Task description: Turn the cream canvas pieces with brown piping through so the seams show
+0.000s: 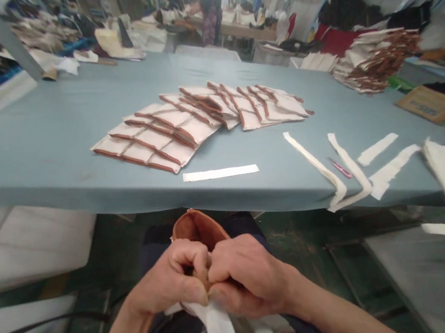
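Note:
Over the lap, my left hand [175, 276] and my right hand [249, 275] meet, thumbs and fingers pinching a sewn fabric piece. Its rust-brown part [197, 227] opens like a pouch beyond the knuckles. White cloth strips [219, 328] hang from it below my fingers. The stretch right between the fingertips is mostly covered by the hands. Past the table edge, a row of overlapping white fabric pieces with brown edges [153, 134] lies fanned out. One flat white strip [220, 172] rests nearer to me.
The blue-grey table [57, 128] spans the view in front of me. At its right are loose white strips [351, 166], a small pink tool [339, 168] and a cardboard piece [427, 104]. A tall stack of white and brown pieces [376, 59] stands behind. A person [211, 9] is far back.

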Demonstrator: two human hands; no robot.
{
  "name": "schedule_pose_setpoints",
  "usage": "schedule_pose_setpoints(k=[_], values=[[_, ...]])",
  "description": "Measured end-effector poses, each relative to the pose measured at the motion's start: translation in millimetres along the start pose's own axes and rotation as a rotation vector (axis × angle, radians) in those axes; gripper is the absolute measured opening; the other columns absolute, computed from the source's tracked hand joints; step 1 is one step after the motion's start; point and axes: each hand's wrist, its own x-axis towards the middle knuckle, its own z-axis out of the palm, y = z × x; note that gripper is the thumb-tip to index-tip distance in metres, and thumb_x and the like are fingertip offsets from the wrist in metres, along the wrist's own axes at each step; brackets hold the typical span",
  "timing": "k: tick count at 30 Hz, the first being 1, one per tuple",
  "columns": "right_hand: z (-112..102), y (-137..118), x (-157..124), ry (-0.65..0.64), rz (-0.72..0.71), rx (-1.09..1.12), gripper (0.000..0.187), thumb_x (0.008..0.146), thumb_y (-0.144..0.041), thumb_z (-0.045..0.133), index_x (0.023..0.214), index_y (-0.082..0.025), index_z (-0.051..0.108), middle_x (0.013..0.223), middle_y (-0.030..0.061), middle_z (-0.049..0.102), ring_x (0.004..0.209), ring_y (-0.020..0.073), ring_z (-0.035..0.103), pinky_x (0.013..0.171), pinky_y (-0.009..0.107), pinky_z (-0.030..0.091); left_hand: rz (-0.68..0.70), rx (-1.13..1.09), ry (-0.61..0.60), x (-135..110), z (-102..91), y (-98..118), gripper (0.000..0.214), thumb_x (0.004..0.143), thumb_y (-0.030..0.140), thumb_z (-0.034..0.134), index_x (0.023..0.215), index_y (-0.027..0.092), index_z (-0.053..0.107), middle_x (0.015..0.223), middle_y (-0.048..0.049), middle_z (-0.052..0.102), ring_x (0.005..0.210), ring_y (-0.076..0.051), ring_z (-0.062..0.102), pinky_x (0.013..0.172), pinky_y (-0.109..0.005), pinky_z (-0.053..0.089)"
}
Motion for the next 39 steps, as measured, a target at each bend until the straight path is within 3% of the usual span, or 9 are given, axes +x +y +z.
schedule_pose_setpoints(k=[4,6,8,13,22,29,34,37,39], values=[[-20,-5,9,-0.039,-0.005,-0.041,0.029,0.115,-0.027,0.045,0.088,-0.023,0.055,0.068,-0.0019,0.063,0.059,0.0127,0.053,0.060,0.027,0.042,0.036,0.141,0.119,-8,1.3,19,0.058,0.081,0.058,0.094,0.061,0.019,0.055,0.060,0.0070,0.052,0.056,-0.010,0.044,0.053,-0.022,0.034],[-31,-8,11,-0.057,0.023,-0.043,0.028,0.115,-0.027,0.046,0.088,-0.023,0.054,0.069,-0.0021,0.063,0.061,0.0130,0.053,0.063,0.028,0.042,0.119,0.285,0.196,-12,5.4,28,0.046,0.085,0.038,0.094,0.065,0.019,0.058,0.063,0.0083,0.052,0.060,-0.009,0.044,0.058,-0.023,0.031],[-40,-11,11,-0.069,0.081,-0.028,0.025,0.114,-0.025,0.049,0.090,-0.023,0.055,0.073,-0.0011,0.066,0.065,0.0137,0.055,0.067,0.028,0.043,0.256,0.476,0.270,-12,10.6,31,0.044,0.091,0.034,0.088,0.066,0.020,0.055,0.064,0.0092,0.052,0.061,-0.009,0.045,0.060,-0.024,0.031],[-52,-13,2,-0.158,0.256,-0.010,0.019,0.110,-0.023,0.052,0.092,-0.022,0.058,0.081,0.0011,0.069,0.072,0.0150,0.057,0.071,0.028,0.043,0.423,0.715,0.303,-5,16.9,19,0.050,0.104,0.045,0.073,0.068,0.022,0.047,0.062,0.0095,0.050,0.056,-0.010,0.045,0.057,-0.025,0.033],[-55,10,-4,-0.376,0.412,0.056,0.031,0.112,-0.029,0.050,0.085,-0.020,0.063,0.076,-0.0008,0.065,0.070,0.0138,0.055,0.073,0.028,0.044,0.340,0.706,0.235,1,11.1,3,0.045,0.099,0.030,0.072,0.066,0.023,0.042,0.061,0.0104,0.041,0.052,-0.009,0.037,0.053,-0.027,0.026],[-47,14,7,-0.496,0.425,0.041,0.039,0.105,-0.027,0.055,0.068,-0.021,0.046,0.063,-0.0057,0.049,0.061,0.0103,0.048,0.063,0.026,0.034,0.318,0.659,0.222,4,9.9,8,0.046,0.095,0.027,0.072,0.067,0.024,0.036,0.061,0.0104,0.037,0.052,-0.010,0.033,0.051,-0.026,0.026],[-35,11,-6,-0.308,0.064,-0.284,0.031,0.090,-0.016,0.054,0.062,-0.024,0.042,0.056,-0.0042,0.047,0.054,0.0136,0.037,0.058,0.032,0.028,0.292,0.659,0.213,4,12.4,5,0.058,0.099,0.044,0.074,0.064,0.023,0.034,0.061,0.0107,0.032,0.054,-0.010,0.029,0.050,-0.026,0.022],[-37,2,-8,-0.163,-0.032,-0.331,0.034,0.093,-0.012,0.050,0.063,-0.025,0.042,0.055,-0.0037,0.048,0.053,0.0145,0.034,0.056,0.033,0.029,0.462,0.730,0.294,5,19.7,10,0.065,0.096,0.073,0.070,0.066,0.023,0.040,0.060,0.0106,0.040,0.052,-0.009,0.036,0.051,-0.028,0.024],[-42,-5,-9,-0.118,-0.005,-0.267,0.038,0.104,-0.016,0.046,0.067,-0.024,0.046,0.057,-0.0034,0.051,0.053,0.0145,0.035,0.057,0.033,0.032,0.585,0.809,0.348,6,27.8,16,0.065,0.093,0.079,0.066,0.068,0.023,0.044,0.060,0.0090,0.046,0.052,-0.010,0.041,0.052,-0.030,0.028]])
